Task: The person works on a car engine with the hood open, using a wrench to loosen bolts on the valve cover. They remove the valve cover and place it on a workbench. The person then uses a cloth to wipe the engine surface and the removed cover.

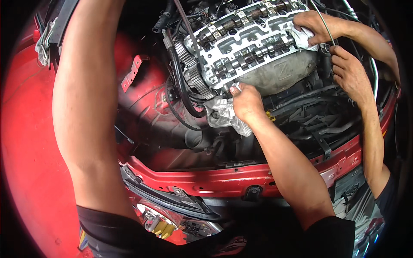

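Head view, right fingers (pixel 242 90) gripping rag (pixel 220 112) by engine (pixel 254 44) edge, left fingers' state unseen, open bay (pixel 148 111) leftward

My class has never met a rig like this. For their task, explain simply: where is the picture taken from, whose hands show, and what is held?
No machine works here, only bare hands. A wide fisheye camera on the person's head looks down, bending straight edges. The person's right hand grips a grey-white cloth beside an opened engine in a red car. Their left arm leaves at the top, its hand out of view. On the right, a co-worker's hand holds a white cloth against the engine.
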The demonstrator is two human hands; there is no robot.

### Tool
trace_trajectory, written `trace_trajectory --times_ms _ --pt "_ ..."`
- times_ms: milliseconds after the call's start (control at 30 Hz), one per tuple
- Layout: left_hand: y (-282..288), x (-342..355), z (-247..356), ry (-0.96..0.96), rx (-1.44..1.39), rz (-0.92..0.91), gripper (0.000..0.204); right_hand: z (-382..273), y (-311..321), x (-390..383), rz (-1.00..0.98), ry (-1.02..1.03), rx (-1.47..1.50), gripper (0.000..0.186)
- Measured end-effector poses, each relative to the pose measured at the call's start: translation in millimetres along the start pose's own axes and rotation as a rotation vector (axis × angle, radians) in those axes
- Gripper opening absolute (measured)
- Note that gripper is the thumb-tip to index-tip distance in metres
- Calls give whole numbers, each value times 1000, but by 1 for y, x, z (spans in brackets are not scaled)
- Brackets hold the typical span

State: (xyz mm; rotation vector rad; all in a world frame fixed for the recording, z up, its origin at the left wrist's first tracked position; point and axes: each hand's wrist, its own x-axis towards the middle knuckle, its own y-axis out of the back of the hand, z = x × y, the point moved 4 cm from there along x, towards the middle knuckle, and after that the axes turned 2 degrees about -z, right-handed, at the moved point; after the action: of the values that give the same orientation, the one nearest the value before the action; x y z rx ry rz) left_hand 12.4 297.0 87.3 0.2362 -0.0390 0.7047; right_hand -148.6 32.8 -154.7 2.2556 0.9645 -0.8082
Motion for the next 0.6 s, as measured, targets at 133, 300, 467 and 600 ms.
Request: trace_trajectory --times_ms 133,300,467,600 --pt "-16 6 -29 69 29 -53 13 -5 -18 0 24 -48 375 40" --pt "-24 22 -38 191 -182 -193 13 -7 -35 0 -89 -162 598 32" --pt "-41 12 -35 75 -242 -360 15 -1 -45 8 -121 -205 850 24" --pt "-65 3 -43 180 -210 -259 31 -1 -47 9 -120 -225 877 24"
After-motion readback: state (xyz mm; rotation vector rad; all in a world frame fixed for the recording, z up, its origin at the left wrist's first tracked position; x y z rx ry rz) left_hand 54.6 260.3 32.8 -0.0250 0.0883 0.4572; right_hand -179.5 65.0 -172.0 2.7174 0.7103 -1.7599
